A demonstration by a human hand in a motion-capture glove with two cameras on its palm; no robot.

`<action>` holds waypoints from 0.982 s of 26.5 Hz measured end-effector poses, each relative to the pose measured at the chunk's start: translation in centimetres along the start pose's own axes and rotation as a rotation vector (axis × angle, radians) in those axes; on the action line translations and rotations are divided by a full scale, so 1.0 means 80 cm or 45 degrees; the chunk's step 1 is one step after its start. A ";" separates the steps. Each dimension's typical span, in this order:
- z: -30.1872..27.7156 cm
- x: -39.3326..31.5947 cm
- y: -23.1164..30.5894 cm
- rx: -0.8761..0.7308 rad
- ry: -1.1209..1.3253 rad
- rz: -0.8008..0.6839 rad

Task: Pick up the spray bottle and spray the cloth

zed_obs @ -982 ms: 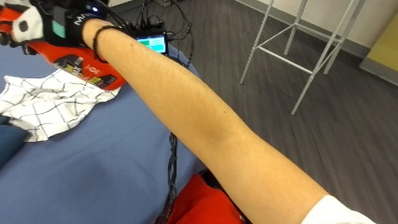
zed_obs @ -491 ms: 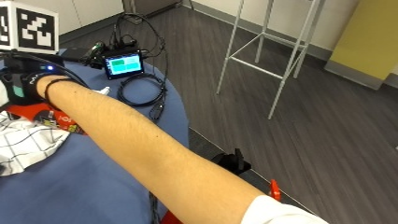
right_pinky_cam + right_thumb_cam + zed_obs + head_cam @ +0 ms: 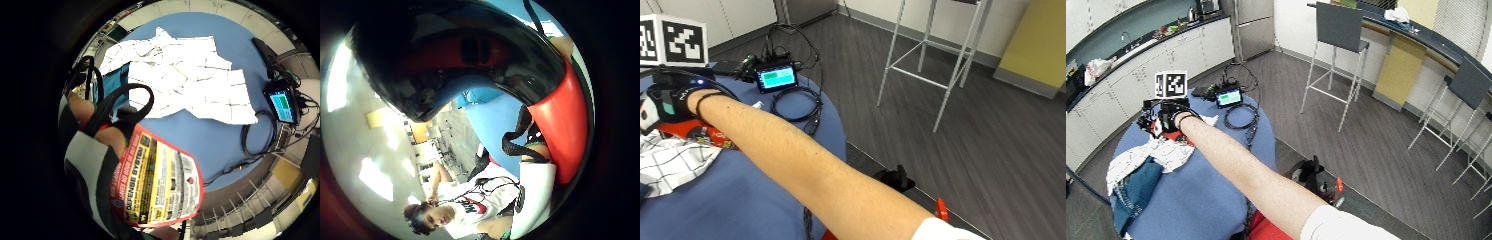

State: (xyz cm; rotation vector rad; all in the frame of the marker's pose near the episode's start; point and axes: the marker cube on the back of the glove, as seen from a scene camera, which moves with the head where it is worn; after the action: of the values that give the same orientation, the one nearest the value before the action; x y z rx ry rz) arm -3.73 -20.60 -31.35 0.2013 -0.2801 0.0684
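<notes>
The right hand (image 3: pixel 674 102) is curled round the bottle (image 3: pixel 157 182), clamped on it; in the little-finger palm view the red-bordered yellow label sits hard against the palm with a strapped finger beside it, and in the thumb palm view the black and red spray head (image 3: pixel 470 55) arches close over the camera; whether a finger rests on the trigger I cannot tell. From the bottle outward, the cloth (image 3: pixel 187 80), white with a thin dark grid, lies spread on the blue table (image 3: pixel 210 140) below and beyond the label, apart from the bottle; in the outside view the cloth (image 3: pixel 670 162) lies just beside the hand, on the side toward the person, with a red labelled package (image 3: pixel 703 136) between. Which way the nozzle points relative to the cloth is not shown; I judge the coming move turns on swinging the nozzle toward the cloth. Beyond the cloth, a folded blue garment (image 3: pixel 1136 187) pokes out from under it; away from the cloth, past the hand, a small screen (image 3: pixel 776 77) and a coiled cable (image 3: pixel 796 102) sit near the table's edge.
</notes>
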 end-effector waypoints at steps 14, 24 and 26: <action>0.076 0.005 -0.017 -0.159 0.012 0.028; 0.060 0.093 0.044 -0.134 -0.031 0.151; 0.051 0.124 0.065 -0.096 -0.070 0.203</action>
State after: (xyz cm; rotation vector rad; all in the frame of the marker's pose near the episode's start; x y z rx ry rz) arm 4.17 -15.96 -23.74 0.1060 -0.3524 0.2105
